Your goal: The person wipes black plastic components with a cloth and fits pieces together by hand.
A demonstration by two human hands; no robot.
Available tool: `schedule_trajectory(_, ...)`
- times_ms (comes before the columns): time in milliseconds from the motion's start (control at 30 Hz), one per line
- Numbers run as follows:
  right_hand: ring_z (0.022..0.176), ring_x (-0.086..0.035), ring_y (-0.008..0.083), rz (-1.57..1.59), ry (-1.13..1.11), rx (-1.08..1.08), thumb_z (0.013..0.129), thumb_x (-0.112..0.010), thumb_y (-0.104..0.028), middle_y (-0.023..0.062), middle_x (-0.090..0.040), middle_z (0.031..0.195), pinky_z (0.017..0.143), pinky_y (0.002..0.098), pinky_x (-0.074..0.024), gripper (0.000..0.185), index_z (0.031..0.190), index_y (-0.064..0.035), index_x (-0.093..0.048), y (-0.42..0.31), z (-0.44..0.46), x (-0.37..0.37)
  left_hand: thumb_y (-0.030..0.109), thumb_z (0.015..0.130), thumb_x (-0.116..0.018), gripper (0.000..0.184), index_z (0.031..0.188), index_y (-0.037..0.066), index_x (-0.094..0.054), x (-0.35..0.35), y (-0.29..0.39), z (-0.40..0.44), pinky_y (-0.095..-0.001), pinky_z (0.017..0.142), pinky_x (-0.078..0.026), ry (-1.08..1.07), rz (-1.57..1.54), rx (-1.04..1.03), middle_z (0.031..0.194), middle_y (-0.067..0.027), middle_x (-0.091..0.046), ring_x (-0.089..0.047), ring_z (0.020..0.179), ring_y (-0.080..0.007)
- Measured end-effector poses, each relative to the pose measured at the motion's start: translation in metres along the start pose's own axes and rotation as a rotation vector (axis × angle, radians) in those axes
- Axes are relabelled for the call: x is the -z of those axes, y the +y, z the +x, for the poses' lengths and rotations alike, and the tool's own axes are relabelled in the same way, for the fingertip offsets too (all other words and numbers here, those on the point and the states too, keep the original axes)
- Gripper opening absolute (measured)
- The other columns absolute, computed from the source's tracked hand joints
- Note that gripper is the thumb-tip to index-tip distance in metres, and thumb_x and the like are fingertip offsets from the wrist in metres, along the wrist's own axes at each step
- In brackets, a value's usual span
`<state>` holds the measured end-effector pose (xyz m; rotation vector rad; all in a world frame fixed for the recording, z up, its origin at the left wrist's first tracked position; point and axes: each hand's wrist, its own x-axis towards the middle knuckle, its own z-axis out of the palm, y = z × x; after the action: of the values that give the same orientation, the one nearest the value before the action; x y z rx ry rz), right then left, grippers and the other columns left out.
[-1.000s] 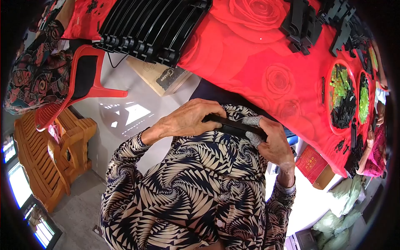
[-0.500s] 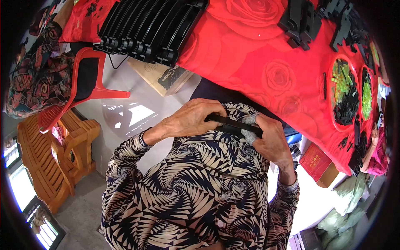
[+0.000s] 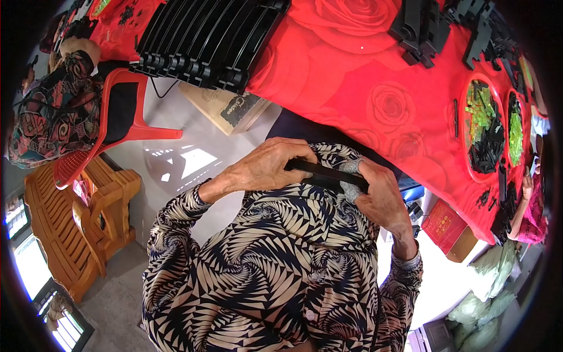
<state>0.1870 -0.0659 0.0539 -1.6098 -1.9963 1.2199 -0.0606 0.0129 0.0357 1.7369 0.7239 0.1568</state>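
A black plastic strip point(image 3: 328, 176) lies across my lap, held level between both hands. My left hand point(image 3: 272, 165) is closed round one end, with the fingers wrapped over it. Round the other end my right hand point(image 3: 382, 193) is closed too, and grey wrapping point(image 3: 351, 191) covers some of its fingertips. Part of the strip is hidden under the fingers. Past my hands, a row of long curved black plastic parts point(image 3: 205, 44) rests on the red rose-patterned tablecloth point(image 3: 346, 76).
Black parts point(image 3: 421, 29) lie at the table's far right. A red tray point(image 3: 467, 126) holds yellow-green and black pieces. A red chair point(image 3: 141, 111) and wooden bench point(image 3: 76, 217) stand left. People sit at both sides. A cardboard box point(image 3: 234, 111) is under the table.
Both hands keep hold of the black strip, with only a slight shift of the right fingers. The person at the left has leaned, and the head shows more.
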Motion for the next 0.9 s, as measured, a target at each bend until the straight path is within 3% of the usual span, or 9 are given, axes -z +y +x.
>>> schedule_trajectory(267,0.079,-0.053,0.0470,0.030,0.023,0.051,0.059,-0.054,0.002,0.0242,-0.052,0.082,0.068,0.0511,-0.0414,0.024,0.080,0.0060,-0.045,0.004,-0.001,-0.002,0.008,0.078,-0.066,0.022,0.097,-0.002,-0.063,-0.006,-0.003,-0.001,-0.0372,0.072,-0.048,0.041,0.018,-0.029,0.090,-0.0127,-0.063,-0.062,0.080,-0.0285)
schedule_trajectory(333,0.092,-0.055,0.0483,0.002,-0.037,-0.039,0.057,-0.047,0.007,0.0244,-0.059,0.092,0.080,0.0430,-0.0474,0.042,0.098,0.0073,-0.055,0.004,-0.002,-0.002,0.007,0.078,-0.066,0.021,0.097,-0.002,-0.063,-0.007,-0.002,-0.001,-0.0376,0.071,-0.049,0.060,-0.006,-0.020,0.088,-0.0126,-0.063,-0.062,0.079,-0.0293)
schedule_trajectory(367,0.092,-0.055,0.0483,0.001,-0.039,-0.041,0.057,-0.047,0.007,0.0244,-0.059,0.092,0.080,0.0430,-0.0474,0.042,0.098,0.0073,-0.055,0.006,-0.002,-0.002,0.007,0.078,-0.066,0.021,0.097,-0.002,-0.063,-0.007,-0.002,-0.001,-0.0376,0.071,-0.049,0.060,-0.009,-0.020,0.088,-0.0126,-0.063,-0.062,0.079,-0.0293)
schedule_trajectory(433,0.081,-0.053,0.0462,0.023,-0.026,0.023,0.059,-0.054,0.001,0.0245,-0.051,0.080,0.069,0.0506,-0.0410,0.025,0.081,0.0060,-0.044,0.010,-0.002,-0.003,0.007,0.077,-0.067,0.021,0.096,-0.002,-0.064,-0.009,-0.003,-0.001,-0.0379,0.071,-0.049,0.076,0.001,-0.030,0.087,-0.0128,-0.064,-0.063,0.079,-0.0302)
schedule_trajectory(733,0.082,-0.052,0.0454,0.066,-0.051,-0.036,0.060,-0.054,0.001,0.0220,-0.051,0.081,0.076,0.0495,-0.0404,0.025,0.083,0.0046,-0.045,0.009,-0.003,-0.003,0.007,0.077,-0.066,0.021,0.096,-0.001,-0.064,-0.011,-0.006,-0.001,-0.0379,0.071,-0.049,0.075,-0.009,-0.022,0.088,-0.0131,-0.064,-0.063,0.079,-0.0309)
schedule_trajectory(900,0.083,-0.052,0.0447,0.084,-0.053,-0.028,0.059,-0.054,0.002,0.0214,-0.050,0.080,0.073,0.0491,-0.0406,0.025,0.082,0.0043,-0.044,0.013,-0.003,-0.005,0.007,0.077,-0.066,0.021,0.096,-0.001,-0.064,-0.012,-0.007,-0.001,-0.0381,0.072,-0.049,0.067,-0.021,0.002,0.088,-0.0131,-0.064,-0.063,0.080,-0.0313)
